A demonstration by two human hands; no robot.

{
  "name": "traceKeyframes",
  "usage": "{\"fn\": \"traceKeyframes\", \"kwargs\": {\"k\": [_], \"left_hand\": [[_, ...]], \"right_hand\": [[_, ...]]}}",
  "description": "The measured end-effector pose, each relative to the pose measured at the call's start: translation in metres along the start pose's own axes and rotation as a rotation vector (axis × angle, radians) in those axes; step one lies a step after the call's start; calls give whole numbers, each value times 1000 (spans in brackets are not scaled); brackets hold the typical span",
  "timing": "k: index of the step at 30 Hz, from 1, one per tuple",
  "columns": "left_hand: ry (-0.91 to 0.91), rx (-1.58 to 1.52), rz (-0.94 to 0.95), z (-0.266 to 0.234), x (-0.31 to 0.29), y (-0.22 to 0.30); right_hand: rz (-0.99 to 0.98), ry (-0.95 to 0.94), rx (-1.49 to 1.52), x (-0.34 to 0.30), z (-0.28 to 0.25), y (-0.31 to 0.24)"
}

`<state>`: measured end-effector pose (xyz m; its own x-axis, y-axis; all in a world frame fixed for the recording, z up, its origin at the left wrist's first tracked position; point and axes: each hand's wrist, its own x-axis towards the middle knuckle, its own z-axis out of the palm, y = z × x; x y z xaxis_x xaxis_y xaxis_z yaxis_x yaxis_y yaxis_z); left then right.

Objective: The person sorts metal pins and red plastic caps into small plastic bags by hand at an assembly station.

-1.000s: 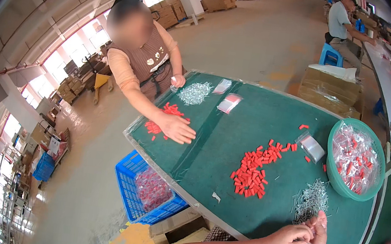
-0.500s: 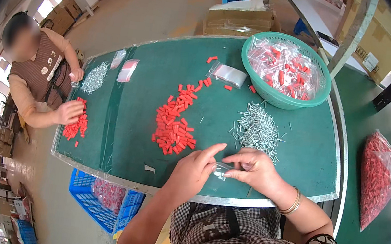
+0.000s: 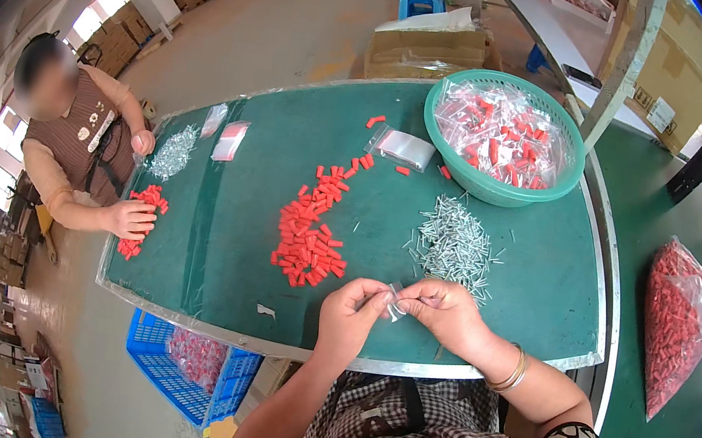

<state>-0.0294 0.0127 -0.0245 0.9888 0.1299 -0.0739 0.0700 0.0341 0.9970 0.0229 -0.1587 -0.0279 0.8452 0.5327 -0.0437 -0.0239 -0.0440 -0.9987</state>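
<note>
Bag (image 3: 394, 303), small and clear, is sitting between your two hands in the head view, close to the near edge of the green table (image 3: 539, 270); it is serving as the clock's centre, with 12 pointing away from you. Your left hand (image 3: 348, 310) is pinching it from the 9 o'clock side, thumb and forefinger pressing together on the film while the other fingers are lying folded. Your right hand (image 3: 449, 319) is pinching it from the 3 o'clock side, likewise nearly closed, and a gold-coloured bangle (image 3: 511, 369) is circling that wrist. Anything inside the film is showing too small to tell.

At 1 o'clock, just beyond your right hand, a pile of silver pins (image 3: 454, 241) is lying loose; farther along that line a green basket (image 3: 496, 194) is holding clear packets (image 3: 471, 115) with red pieces in them. At 12 o'clock a stack of flat clear bags (image 3: 404, 149) is resting near the basket. At 10 o'clock a heap of red sleeves (image 3: 308, 244) is spreading over the table, and at 9 a white scrap (image 3: 266, 310) is lying.

Well apart at 10 o'clock, a co-worker (image 3: 84, 126) is facing the table, one hand (image 3: 131, 219) resting on a smaller red heap (image 3: 129, 248). At 8 o'clock a blue crate (image 3: 224, 388) is standing below the table's edge, and at 3 o'clock a large clear sack (image 3: 675, 332) of red pieces is resting over the green floor.
</note>
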Motion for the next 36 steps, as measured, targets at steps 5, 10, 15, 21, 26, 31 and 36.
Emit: {"fn": "traceKeyframes", "kwargs": {"k": [5,10,15,21,26,31,36], "left_hand": [[15,37,-11,7,2,-2],[72,29,-48,17,8,-6],[112,13,-29,17,17,-6],[66,34,-69,12,14,-9],[-39,161,0,10,12,-10],[242,562,485,13,13,16],[174,460,415,28,3,13]], "right_hand": [[-27,68,-149,-1,-1,-13],[-32,129,-151,10,-3,-4],[-77,80,39,21,-7,10],[324,-36,392,10,-22,-1],[265,-24,267,1,-26,-1],[-34,104,104,7,-15,6],[-361,256,-312,7,-7,-3]]}}
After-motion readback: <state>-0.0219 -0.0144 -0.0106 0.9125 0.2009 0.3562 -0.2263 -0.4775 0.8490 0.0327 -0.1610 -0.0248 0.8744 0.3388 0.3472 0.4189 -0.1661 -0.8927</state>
